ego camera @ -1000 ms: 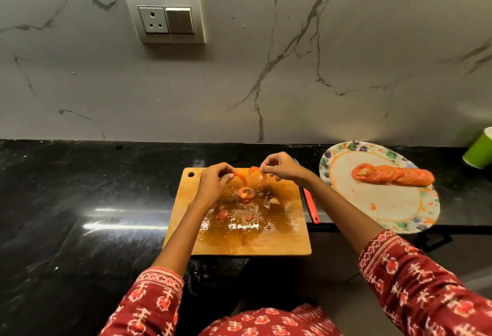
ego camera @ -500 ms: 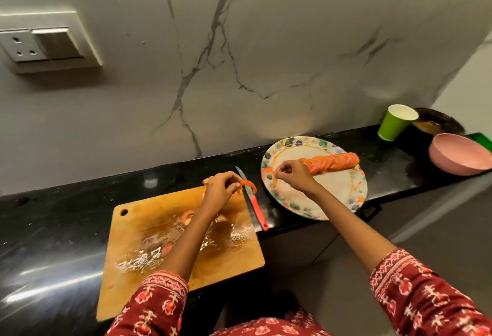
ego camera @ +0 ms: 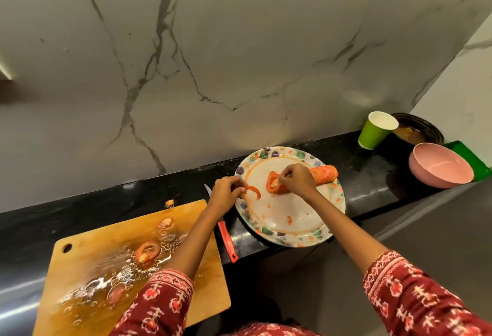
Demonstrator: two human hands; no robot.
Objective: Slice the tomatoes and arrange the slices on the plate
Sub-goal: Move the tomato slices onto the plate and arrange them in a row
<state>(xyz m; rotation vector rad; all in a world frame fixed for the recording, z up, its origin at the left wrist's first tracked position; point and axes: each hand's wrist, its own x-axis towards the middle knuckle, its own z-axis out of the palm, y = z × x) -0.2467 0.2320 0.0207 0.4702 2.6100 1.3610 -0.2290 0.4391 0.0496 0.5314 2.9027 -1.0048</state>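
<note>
A patterned plate (ego camera: 306, 231) sits on the black counter with a row of overlapping tomato slices (ego camera: 323, 173) across its far side. My right hand (ego camera: 295, 179) pinches a tomato slice (ego camera: 273, 185) at the left end of that row. My left hand (ego camera: 226, 193) holds a thin curved tomato piece (ego camera: 254, 191) over the plate's left rim. A wet wooden cutting board (ego camera: 87, 261) lies to the left, carrying a tomato end piece (ego camera: 147, 251) and small scraps. A red-handled knife (ego camera: 226, 238) lies between board and plate.
A green paper cup (ego camera: 375, 130), a dark pan (ego camera: 418, 130), a pink bowl (ego camera: 440, 166) and a green object (ego camera: 471, 158) stand at the counter's right end. The marble wall rises right behind. The plate overhangs the counter's front edge a little.
Both hands carried tomato pieces from the cutting board to the plate. The right hand reached the slice row first; the left hand has now come over the plate's rim.
</note>
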